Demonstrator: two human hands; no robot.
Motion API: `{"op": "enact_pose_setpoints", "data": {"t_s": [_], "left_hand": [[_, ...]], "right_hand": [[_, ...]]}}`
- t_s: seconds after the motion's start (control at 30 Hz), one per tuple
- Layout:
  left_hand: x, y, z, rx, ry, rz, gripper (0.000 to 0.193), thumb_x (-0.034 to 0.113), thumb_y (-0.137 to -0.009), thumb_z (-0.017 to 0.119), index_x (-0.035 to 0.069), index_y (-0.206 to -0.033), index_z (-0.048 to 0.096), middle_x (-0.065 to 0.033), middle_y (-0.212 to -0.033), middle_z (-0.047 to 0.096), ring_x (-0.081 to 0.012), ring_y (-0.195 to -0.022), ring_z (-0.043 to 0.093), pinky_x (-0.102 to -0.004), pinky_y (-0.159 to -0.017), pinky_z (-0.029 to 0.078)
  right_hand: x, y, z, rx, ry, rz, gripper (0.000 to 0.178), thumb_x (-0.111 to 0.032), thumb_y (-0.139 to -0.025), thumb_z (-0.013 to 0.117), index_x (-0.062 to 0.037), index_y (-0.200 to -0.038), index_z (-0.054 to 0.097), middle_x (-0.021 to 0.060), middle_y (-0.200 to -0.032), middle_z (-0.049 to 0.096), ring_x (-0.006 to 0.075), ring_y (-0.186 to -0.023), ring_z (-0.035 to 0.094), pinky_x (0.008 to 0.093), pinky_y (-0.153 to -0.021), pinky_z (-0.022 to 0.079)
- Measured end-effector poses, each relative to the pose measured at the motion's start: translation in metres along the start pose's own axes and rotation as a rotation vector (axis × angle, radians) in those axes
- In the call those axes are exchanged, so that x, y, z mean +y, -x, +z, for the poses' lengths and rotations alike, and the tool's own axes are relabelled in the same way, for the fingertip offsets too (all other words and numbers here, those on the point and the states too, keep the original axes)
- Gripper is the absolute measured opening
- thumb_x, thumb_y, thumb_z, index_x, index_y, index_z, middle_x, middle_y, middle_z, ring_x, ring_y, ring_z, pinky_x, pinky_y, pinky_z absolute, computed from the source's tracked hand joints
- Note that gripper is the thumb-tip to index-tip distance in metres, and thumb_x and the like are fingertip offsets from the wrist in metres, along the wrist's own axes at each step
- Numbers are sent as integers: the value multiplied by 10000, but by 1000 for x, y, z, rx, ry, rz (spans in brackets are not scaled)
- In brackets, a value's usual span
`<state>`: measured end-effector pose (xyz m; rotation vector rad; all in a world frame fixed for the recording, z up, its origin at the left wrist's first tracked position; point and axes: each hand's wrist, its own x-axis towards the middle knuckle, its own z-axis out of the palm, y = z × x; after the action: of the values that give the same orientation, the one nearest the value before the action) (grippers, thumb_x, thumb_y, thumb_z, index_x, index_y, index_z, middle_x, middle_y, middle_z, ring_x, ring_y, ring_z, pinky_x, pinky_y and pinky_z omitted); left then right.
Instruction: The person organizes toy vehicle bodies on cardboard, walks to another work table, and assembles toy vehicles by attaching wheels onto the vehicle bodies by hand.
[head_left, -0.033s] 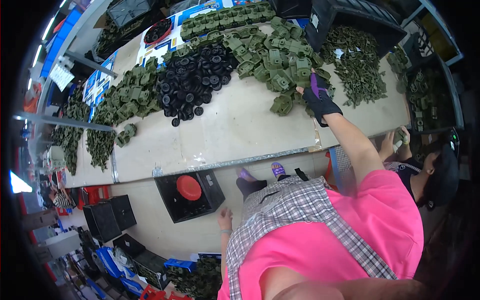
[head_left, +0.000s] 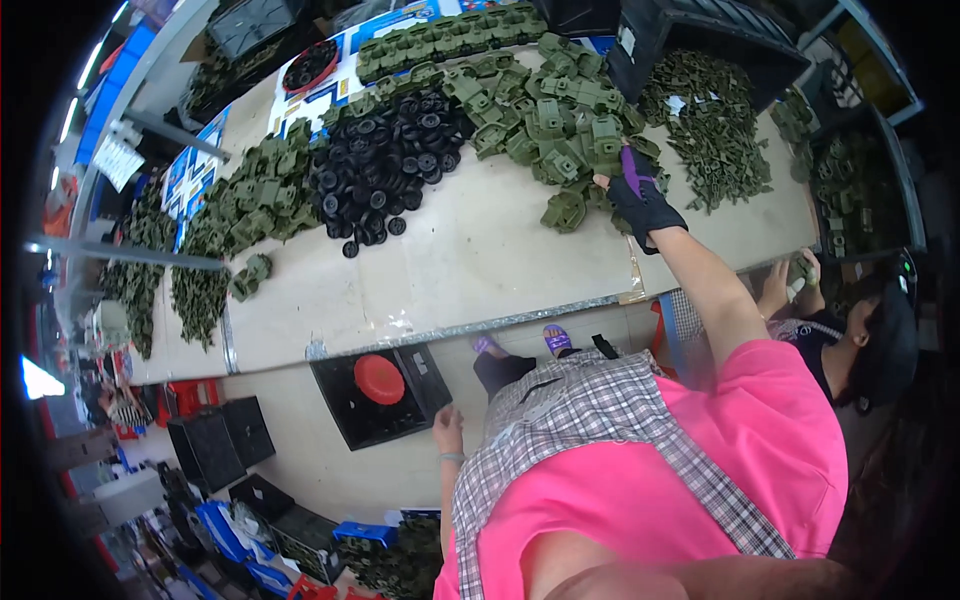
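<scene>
My right hand [head_left: 638, 196], in a black and purple fingerless glove, reaches onto the near right side of a heap of green plastic toy vehicle bodies [head_left: 562, 115]. Its thumb sticks out to the left, apart from the stretched fingers, and the fingertips touch the bodies. Whether one is gripped underneath is hidden. Bare, with a band at the wrist, my left hand [head_left: 447, 432] hangs below the table edge beside my apron. Its fingers are loosely bent and nothing shows in them. Left of the bodies lies a pile of black toy wheels [head_left: 375, 170].
Small green parts [head_left: 710, 135] spill from a tipped black crate [head_left: 625, 60] on the table [head_left: 480, 250]. More green parts [head_left: 265, 185] lie left. On the floor, a black crate [head_left: 340, 405] holds a red round lid [head_left: 379, 379]. A co-worker [head_left: 850, 340] handles a green piece at right.
My left hand has risen slightly beside the apron. My right hand keeps its place on the heap, and the view has shifted a little.
</scene>
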<state>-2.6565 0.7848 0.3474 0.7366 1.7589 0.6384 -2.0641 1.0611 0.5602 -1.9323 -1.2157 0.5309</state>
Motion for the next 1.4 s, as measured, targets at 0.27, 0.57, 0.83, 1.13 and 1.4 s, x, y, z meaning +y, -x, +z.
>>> {"op": "enact_pose_setpoints", "data": {"t_s": [0.27, 0.57, 0.83, 1.13, 1.4], "left_hand": [[280, -93, 60, -250, -282, 571, 310, 193, -1024, 691, 19, -1280, 685, -136, -1116, 766, -228, -1042, 730, -350, -938, 569], [377, -105, 116, -697, -31, 515, 798, 300, -954, 783, 33, -1578, 362, -220, -1475, 538, -308, -1346, 542, -402, -1047, 511], [337, -173, 84, -259, -666, 443, 924, 312, -823, 829, 94, -1572, 334, -239, -1383, 529, -479, -1265, 567, -513, -1040, 516], [355, -144, 72, -183, -1014, 388, 1116, 413, -771, 891, 137, -1637, 244, -182, -1425, 560, -387, -1263, 609, -543, -992, 511], [325, -157, 72, -345, -636, 461, 1128, 269, -770, 918, 116, -1642, 219, -288, -1198, 684, -473, -1071, 675, -514, -900, 565]], "right_hand": [[-20, 12, -19, 48, -245, 135, 624, -217, -889, 785, -63, -1453, 567, 143, -1355, 617, 267, -1279, 571, 406, -1089, 454], [-154, 126, 134, -365, -467, 198, 542, -303, -983, 731, -69, -1435, 547, 96, -1249, 611, 211, -1156, 586, 361, -984, 497], [-115, -1, 244, -532, 48, -293, 372, -115, -954, 662, -23, -1310, 613, 139, -1171, 685, 254, -1086, 662, 373, -921, 541], [-143, -100, 313, -250, 329, -433, 542, -291, -901, 745, 5, -1332, 599, 236, -1256, 647, 426, -1182, 603, 505, -1016, 494], [-123, -98, 307, -341, 124, -361, 327, -180, -950, 670, -16, -1232, 644, 208, -1161, 686, 402, -1079, 645, 473, -929, 523]]}}
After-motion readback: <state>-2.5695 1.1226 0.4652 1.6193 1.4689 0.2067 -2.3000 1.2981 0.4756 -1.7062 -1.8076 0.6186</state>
